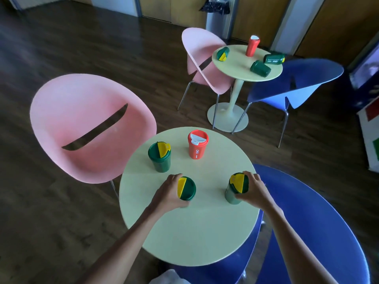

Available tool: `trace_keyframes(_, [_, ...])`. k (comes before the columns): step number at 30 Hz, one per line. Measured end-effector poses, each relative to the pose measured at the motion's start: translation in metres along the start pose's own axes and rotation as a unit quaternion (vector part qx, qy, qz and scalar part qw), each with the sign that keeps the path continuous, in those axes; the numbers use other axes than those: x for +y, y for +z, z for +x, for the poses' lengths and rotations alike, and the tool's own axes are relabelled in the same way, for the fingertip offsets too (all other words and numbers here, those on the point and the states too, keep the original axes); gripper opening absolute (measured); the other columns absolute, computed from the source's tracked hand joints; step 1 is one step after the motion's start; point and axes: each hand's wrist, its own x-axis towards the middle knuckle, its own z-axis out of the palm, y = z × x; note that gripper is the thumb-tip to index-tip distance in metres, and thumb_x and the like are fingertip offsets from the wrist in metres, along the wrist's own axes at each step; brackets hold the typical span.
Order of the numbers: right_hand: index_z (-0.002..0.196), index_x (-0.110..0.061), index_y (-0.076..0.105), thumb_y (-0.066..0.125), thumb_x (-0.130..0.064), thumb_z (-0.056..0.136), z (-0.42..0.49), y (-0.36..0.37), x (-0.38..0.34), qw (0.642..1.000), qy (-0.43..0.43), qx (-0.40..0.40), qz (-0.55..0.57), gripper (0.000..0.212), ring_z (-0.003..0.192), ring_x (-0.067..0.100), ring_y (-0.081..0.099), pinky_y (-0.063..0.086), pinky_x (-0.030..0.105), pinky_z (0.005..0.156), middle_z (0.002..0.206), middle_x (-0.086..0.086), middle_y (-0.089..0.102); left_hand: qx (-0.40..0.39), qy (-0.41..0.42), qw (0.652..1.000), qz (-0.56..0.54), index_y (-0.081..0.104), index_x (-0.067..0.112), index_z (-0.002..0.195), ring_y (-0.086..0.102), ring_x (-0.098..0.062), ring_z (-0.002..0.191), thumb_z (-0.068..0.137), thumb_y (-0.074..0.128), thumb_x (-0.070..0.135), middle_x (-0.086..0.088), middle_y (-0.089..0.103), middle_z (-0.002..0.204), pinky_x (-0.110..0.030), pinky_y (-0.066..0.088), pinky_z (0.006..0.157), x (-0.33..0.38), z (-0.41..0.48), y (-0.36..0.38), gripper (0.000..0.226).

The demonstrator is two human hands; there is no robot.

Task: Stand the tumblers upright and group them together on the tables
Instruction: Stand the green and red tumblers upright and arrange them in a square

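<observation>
Your left hand (pixel 168 191) gripped the left green tumbler (pixel 187 189), your right hand (pixel 253 189) the right green tumbler (pixel 235 190), both upright. Grouping appeared in hand; the next move called for sliding both beside the red tumbler (pixel 197 149).

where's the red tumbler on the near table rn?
Head view: the red tumbler stands upright on the far side of the near table, just right of the unheld green tumbler.

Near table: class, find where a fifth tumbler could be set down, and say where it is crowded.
Widest bare patch: front half of the near table, between the forearms. Smaller: its middle, ringed by the red tumbler, back green tumbler, the left green tumbler in the left hand and the right green tumbler in the right hand. Crowded: its back half.
</observation>
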Motion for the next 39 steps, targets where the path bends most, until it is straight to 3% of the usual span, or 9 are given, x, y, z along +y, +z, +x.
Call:
trace_keyframes(6, [0.136, -0.026, 0.037, 0.08, -0.036, 0.055, 0.0, 0.03, -0.046, 0.998, -0.032, 0.008, 0.047, 0.092, 0.111, 0.022, 0.048, 0.049, 0.036, 0.086, 0.125, 0.002, 0.045, 0.01, -0.003, 1.0, -0.015, 0.036, 0.022, 0.136, 0.046, -0.016, 0.121, 0.058, 0.079, 0.04, 0.002, 0.044, 0.134, -0.03, 0.043, 0.094, -0.001, 0.022, -0.017, 0.092])
trace_keyframes(16, [0.14, -0.026, 0.029, 0.076, -0.039, 0.063, 0.008, 0.06, -0.086, 0.999, -0.032, -0.029, 0.003, 0.092, 0.119, 0.024, 0.042, 0.051, 0.037, 0.082, 0.129, 0.003, 0.038, 0.002, -0.022, 1.0, -0.007, 0.033, 0.023, 0.138, 0.043, -0.017, 0.124, 0.059, 0.08, 0.04, 0.002, 0.041, 0.138, -0.031, 0.043, 0.095, -0.02, 0.027, -0.023, 0.093])
trace_keyframes(19, [0.146, -0.021, 0.02, 0.076, -0.041, 0.063, 0.012, 0.056, -0.082, 0.995, -0.068, -0.048, -0.059, 0.102, 0.132, 0.022, 0.031, 0.044, 0.039, 0.097, 0.144, 0.004, 0.03, 0.004, -0.019, 1.0, -0.01, 0.032, 0.026, 0.138, 0.043, -0.016, 0.124, 0.059, 0.079, 0.042, 0.003, 0.04, 0.137, -0.034, 0.044, 0.094, -0.023, 0.026, -0.023, 0.093])
trace_keyframes(22, [0.15, -0.024, 0.007, 0.073, -0.032, 0.064, 0.016, 0.046, -0.08, 0.981, -0.127, -0.101, -0.109, 0.109, 0.144, 0.019, 0.014, 0.03, 0.042, 0.111, 0.159, -0.005, 0.009, 0.003, -0.014, 1.0, -0.014, 0.031, 0.027, 0.138, 0.044, -0.015, 0.123, 0.059, 0.079, 0.044, 0.003, 0.041, 0.135, -0.033, 0.045, 0.094, -0.025, 0.024, -0.023, 0.094])
trace_keyframes(25, [0.15, -0.027, 0.009, 0.07, -0.029, 0.064, 0.018, 0.038, -0.081, 0.971, -0.161, -0.104, -0.144, 0.105, 0.138, 0.017, 0.023, 0.034, 0.035, 0.104, 0.155, -0.007, 0.021, 0.012, -0.016, 1.0, -0.013, 0.031, 0.029, 0.138, 0.045, -0.015, 0.121, 0.058, 0.078, 0.048, 0.004, 0.043, 0.132, -0.034, 0.046, 0.092, -0.025, 0.022, -0.022, 0.095])
trace_keyframes(31, [0.146, -0.02, 0.022, 0.065, -0.07, 0.064, 0.014, 0.049, -0.085, 0.983, -0.087, 0.016, -0.163, 0.104, 0.123, 0.022, 0.046, 0.04, 0.036, 0.094, 0.134, 0.001, 0.044, 0.078, -0.075, 0.992, 0.064, 0.037, 0.021, 0.135, 0.054, -0.023, 0.111, 0.053, 0.076, 0.064, -0.003, 0.051, 0.123, -0.035, 0.048, 0.083, -0.014, 0.018, -0.014, 0.1])
trace_keyframes(33, [0.148, -0.02, 0.017, 0.067, -0.066, 0.065, 0.012, 0.05, -0.082, 0.987, -0.098, 0.02, -0.129, 0.107, 0.126, 0.022, 0.043, 0.041, 0.036, 0.096, 0.139, 0.001, 0.04, 0.072, -0.091, 0.99, 0.079, 0.032, 0.018, 0.139, 0.052, -0.025, 0.114, 0.054, 0.073, 0.067, -0.005, 0.047, 0.127, -0.036, 0.047, 0.084, -0.012, 0.017, -0.012, 0.106])
trace_keyframes(36, [0.15, -0.026, 0.006, 0.068, -0.043, 0.066, 0.01, 0.047, -0.076, 0.978, -0.17, -0.027, -0.117, 0.106, 0.137, 0.017, 0.031, 0.037, 0.031, 0.101, 0.154, -0.006, 0.024, 0.046, -0.081, 0.992, 0.084, 0.021, 0.016, 0.145, 0.043, -0.024, 0.126, 0.059, 0.07, 0.062, -0.004, 0.037, 0.141, -0.038, 0.043, 0.094, -0.017, 0.017, -0.013, 0.11])
trace_keyframes(39, [0.149, -0.024, 0.009, 0.069, -0.041, 0.065, 0.01, 0.047, -0.076, 0.978, -0.165, -0.022, -0.126, 0.105, 0.132, 0.019, 0.035, 0.038, 0.03, 0.098, 0.149, -0.003, 0.031, 0.028, -0.029, 0.999, 0.034, 0.021, 0.014, 0.147, 0.032, -0.022, 0.136, 0.066, 0.068, 0.048, -0.005, 0.031, 0.15, -0.038, 0.036, 0.106, -0.026, 0.017, -0.014, 0.099])
